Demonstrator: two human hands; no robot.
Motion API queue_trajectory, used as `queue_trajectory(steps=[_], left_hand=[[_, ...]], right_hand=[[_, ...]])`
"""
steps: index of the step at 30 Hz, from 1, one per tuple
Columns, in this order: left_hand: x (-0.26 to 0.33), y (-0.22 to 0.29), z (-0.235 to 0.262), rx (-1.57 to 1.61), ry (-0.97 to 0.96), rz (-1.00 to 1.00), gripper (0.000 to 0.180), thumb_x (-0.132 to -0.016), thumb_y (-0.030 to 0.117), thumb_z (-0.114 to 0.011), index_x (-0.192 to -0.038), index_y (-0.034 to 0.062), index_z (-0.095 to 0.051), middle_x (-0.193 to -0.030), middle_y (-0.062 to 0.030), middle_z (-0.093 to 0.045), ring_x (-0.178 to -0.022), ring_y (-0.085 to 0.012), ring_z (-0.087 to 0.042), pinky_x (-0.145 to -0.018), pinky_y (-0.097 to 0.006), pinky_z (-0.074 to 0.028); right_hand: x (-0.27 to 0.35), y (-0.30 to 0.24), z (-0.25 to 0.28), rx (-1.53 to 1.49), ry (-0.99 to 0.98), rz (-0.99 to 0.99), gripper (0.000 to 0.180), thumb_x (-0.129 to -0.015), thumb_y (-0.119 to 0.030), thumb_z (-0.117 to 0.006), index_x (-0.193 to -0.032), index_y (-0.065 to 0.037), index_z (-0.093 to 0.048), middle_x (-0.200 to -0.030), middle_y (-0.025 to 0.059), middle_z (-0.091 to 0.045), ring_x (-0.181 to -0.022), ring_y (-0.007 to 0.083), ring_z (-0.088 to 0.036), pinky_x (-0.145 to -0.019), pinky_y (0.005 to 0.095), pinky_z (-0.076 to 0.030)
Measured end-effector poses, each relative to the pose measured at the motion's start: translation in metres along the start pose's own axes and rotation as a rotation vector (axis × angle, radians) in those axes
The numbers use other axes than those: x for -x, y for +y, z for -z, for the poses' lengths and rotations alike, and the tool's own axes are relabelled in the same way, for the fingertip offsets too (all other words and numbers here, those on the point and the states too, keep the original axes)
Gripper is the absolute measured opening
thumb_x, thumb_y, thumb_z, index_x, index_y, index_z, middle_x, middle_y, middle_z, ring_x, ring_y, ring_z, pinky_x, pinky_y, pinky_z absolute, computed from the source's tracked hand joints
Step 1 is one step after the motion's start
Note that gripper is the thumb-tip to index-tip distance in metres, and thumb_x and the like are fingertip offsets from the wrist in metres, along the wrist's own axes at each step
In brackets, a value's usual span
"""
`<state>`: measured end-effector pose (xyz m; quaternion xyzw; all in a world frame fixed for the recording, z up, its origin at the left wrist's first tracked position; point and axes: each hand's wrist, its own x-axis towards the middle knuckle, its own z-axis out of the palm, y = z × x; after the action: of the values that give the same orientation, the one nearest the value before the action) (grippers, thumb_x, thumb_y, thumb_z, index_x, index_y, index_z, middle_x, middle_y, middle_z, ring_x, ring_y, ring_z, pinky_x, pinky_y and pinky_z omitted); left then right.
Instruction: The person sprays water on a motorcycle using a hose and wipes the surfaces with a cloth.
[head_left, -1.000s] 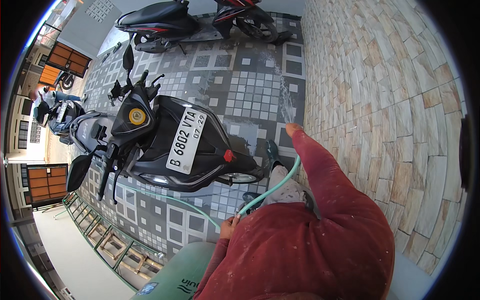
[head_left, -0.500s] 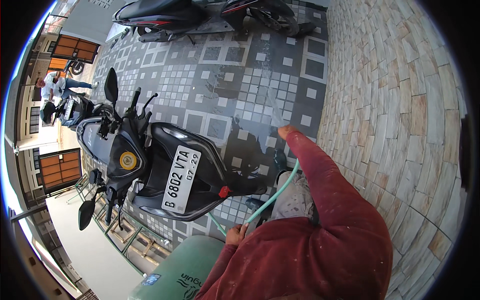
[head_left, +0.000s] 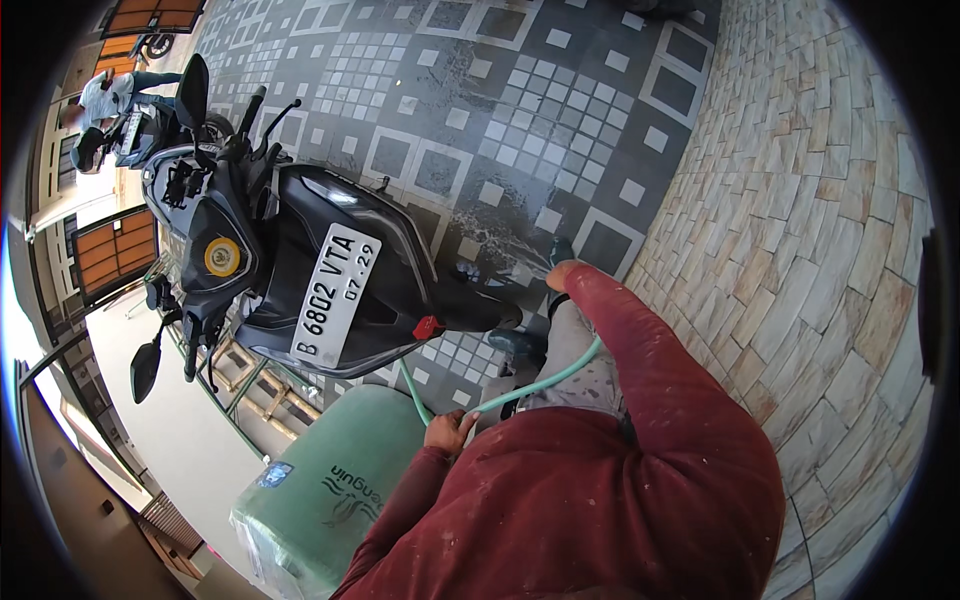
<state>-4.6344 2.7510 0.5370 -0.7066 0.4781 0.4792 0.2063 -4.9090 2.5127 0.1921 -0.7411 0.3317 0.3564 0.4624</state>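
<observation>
My left hand [head_left: 450, 432] is closed round a light green garden hose [head_left: 548, 384] at my waist. From there the hose runs up past my lap and behind my right forearm. Farther forward, my right hand [head_left: 563, 274] is closed at the hose's end, whose tip is hidden by the fingers. Water [head_left: 500, 232] sprays out ahead of this hand in a spread of thin streaks onto the patterned floor tiles [head_left: 560, 110], which are wet in patches. To the left of the spray stands a black scooter [head_left: 400, 290] with a white plate on its front.
A large green tank [head_left: 350, 470], partly wrapped in plastic, is beside my left arm. Along the right rises a stone-tiled surface [head_left: 800, 220]. Farther left are another motorcycle [head_left: 140, 135] and a person in a light shirt [head_left: 105, 98]. My boot [head_left: 518, 342] is near the scooter's wheel.
My view has tilted down, so the far motorcycle has nearly left the top. The water has gone from a long narrow jet to a shorter, wider spray. Both hands keep their hold.
</observation>
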Motion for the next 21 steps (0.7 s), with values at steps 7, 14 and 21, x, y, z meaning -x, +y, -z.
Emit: queue_trajectory(steps=[7,14,21], left_hand=[[0.007,-0.007,0.004,-0.022,-0.018,0.020,0.063,-0.095,0.064,-0.044,-0.091,0.0070,-0.070,-0.075,-0.0231,-0.066,-0.079,-0.0452,-0.065,-0.072,-0.053,-0.050],[0.020,-0.038,0.005,0.024,0.016,0.034,0.064,-0.094,0.065,-0.045,-0.092,0.0058,-0.070,-0.076,-0.0252,-0.066,-0.082,-0.0459,-0.064,-0.074,-0.053,-0.050],[0.025,-0.062,0.001,0.075,0.048,0.046,0.070,-0.091,0.069,-0.045,-0.094,0.0037,-0.071,-0.080,-0.0273,-0.066,-0.086,-0.0466,-0.065,-0.078,-0.051,-0.050]], right_hand=[[0.009,-0.023,0.035,-0.618,0.358,-0.242,0.045,-0.088,-0.037,-0.050,-0.109,-0.003,-0.071,-0.122,0.0233,-0.064,-0.117,0.0373,-0.061,-0.098,0.0433,-0.047],[0.019,-0.043,0.063,-0.656,0.440,-0.229,0.036,-0.086,-0.015,-0.049,-0.112,-0.001,-0.069,-0.114,0.0235,-0.068,-0.101,0.0380,-0.069,-0.085,0.0416,-0.054],[0.024,-0.014,0.087,-0.221,0.550,-0.112,0.033,-0.090,-0.013,-0.044,-0.107,0.000,-0.069,-0.111,0.0256,-0.068,-0.098,0.0386,-0.069,-0.084,0.0445,-0.055]])
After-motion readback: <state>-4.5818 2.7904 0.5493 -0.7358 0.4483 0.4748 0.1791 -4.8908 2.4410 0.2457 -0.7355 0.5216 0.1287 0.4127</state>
